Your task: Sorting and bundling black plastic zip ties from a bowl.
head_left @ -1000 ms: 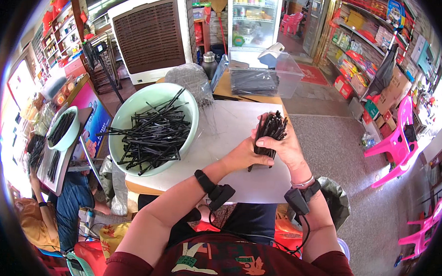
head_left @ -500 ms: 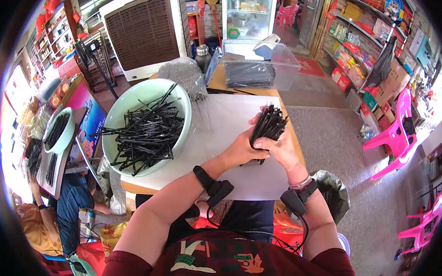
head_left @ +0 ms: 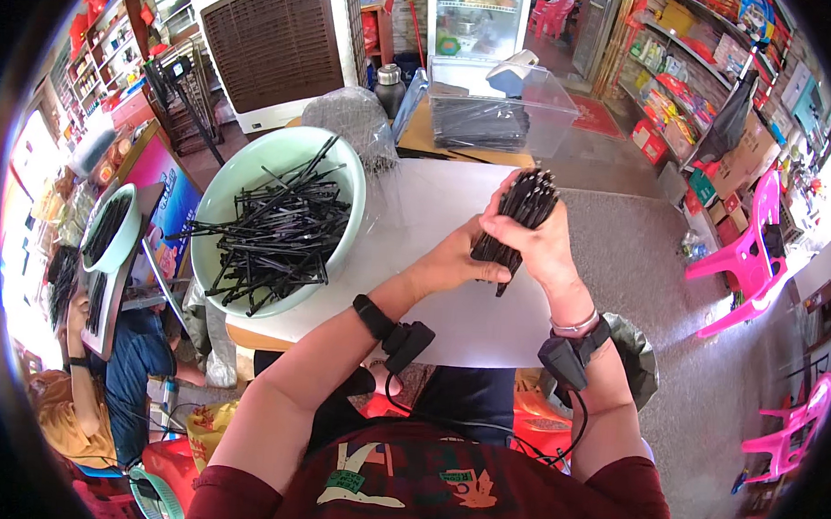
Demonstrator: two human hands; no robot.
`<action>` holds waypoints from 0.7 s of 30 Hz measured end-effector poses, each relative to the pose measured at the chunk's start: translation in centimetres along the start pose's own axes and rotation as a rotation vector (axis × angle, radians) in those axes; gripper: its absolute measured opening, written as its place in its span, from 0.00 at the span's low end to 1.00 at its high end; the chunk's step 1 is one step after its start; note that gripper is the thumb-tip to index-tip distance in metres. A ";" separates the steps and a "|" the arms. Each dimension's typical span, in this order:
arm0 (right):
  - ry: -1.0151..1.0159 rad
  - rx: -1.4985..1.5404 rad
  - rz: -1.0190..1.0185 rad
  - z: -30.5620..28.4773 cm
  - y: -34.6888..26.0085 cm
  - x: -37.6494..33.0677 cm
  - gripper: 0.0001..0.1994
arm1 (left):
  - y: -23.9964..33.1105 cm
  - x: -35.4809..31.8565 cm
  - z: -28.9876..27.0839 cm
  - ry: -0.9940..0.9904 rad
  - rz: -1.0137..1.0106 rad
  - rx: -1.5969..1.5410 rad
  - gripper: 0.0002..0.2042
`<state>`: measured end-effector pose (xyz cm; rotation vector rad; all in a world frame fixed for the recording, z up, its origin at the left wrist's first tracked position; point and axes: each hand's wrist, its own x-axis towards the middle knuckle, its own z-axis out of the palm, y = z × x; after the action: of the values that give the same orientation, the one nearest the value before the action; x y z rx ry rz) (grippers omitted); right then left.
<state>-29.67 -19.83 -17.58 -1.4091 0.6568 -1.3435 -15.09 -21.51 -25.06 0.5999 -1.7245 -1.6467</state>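
Observation:
A thick bundle of thin black sticks stands tilted above the right part of the white tabletop. Wrapped round its upper part is my right hand, thumb across the front. My left hand closes on the bundle's lower left side, fingers partly hidden behind it. Light tips show at the top, and a few sticks poke out below. To the left, a large pale green basin holds a loose heap of similar black sticks.
A clear plastic bin with black sticks stands at the table's far end, near a metal flask and clear plastic wrapping. At left, a co-worker sits by a smaller green basin. Pink chairs stand right.
Both hands have moved slightly up and to the right with the bundle. My right hand has shifted its grip higher, and the stick tips look more even.

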 end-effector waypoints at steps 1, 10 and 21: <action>0.033 -0.001 -0.035 0.1 0.3 0.2 0.20 | -0.1 -0.1 0.2 0.093 0.116 0.065 0.37; 0.037 0.004 -0.052 1.6 2.1 -0.5 0.22 | -0.7 -0.4 0.1 0.060 -0.196 0.228 0.30; 0.155 -0.422 -0.322 1.3 -5.1 4.3 0.16 | 3.4 -10.3 -0.5 0.235 0.035 0.448 0.20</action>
<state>-28.81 -21.71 -11.13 -1.8178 0.8813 -1.6439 -7.41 -14.04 -23.26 0.9241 -1.9188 -1.1123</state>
